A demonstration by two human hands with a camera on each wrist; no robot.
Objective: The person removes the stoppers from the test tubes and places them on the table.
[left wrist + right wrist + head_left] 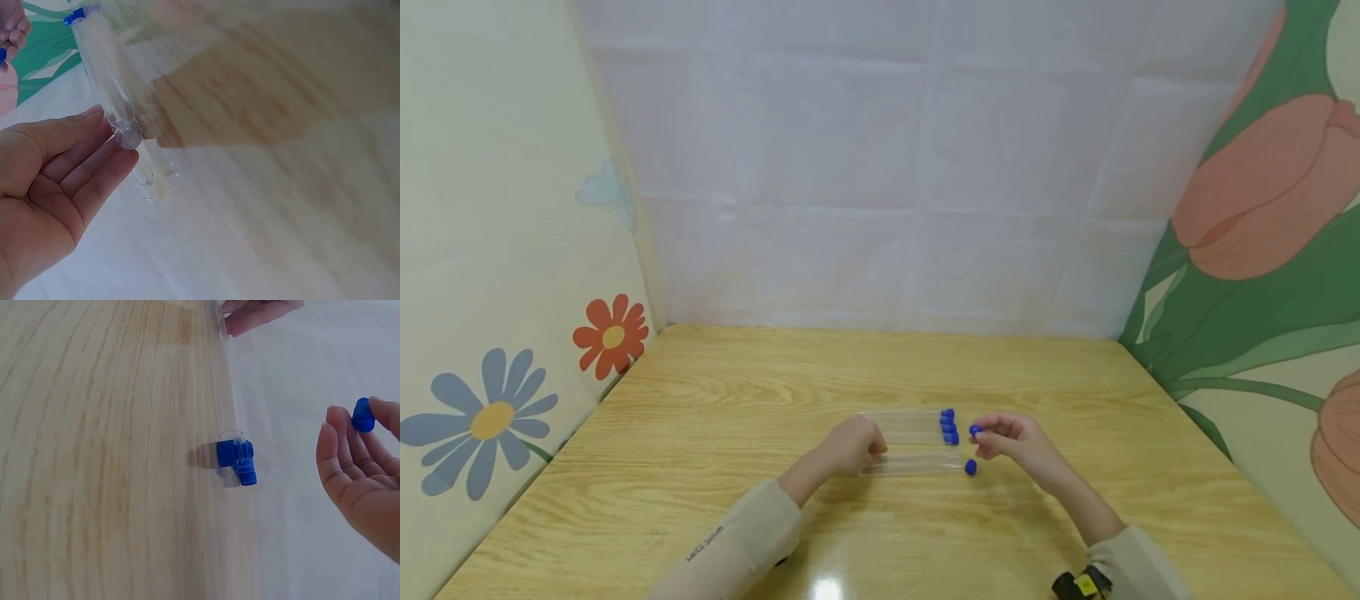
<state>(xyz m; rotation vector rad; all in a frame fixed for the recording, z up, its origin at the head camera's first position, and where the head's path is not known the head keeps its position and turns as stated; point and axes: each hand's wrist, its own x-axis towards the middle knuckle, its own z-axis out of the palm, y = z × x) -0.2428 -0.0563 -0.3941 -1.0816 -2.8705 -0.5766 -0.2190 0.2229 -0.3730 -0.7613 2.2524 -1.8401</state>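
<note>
Several clear test tubes [910,427] with blue caps [949,428] lie side by side on the table. Nearer the person lie clear tubes [917,464] whose right ends show no cap. My left hand [850,446] is at the left ends of these nearer tubes; in the left wrist view its thumb and fingers pinch a tube's rounded end [129,135]. Between thumb and fingertips, my right hand [1018,446] holds a blue cap [363,416], raised to the right of the tubes. Another loose blue cap [972,467] sits on the table by the tube mouths.
The wood-grain table [737,375] is backed by a white cloth [880,167]. Floral panels flank it, with painted flowers [492,420] on the left and tulips [1262,192] on the right. A black wrist device [1078,583] shows at the right sleeve.
</note>
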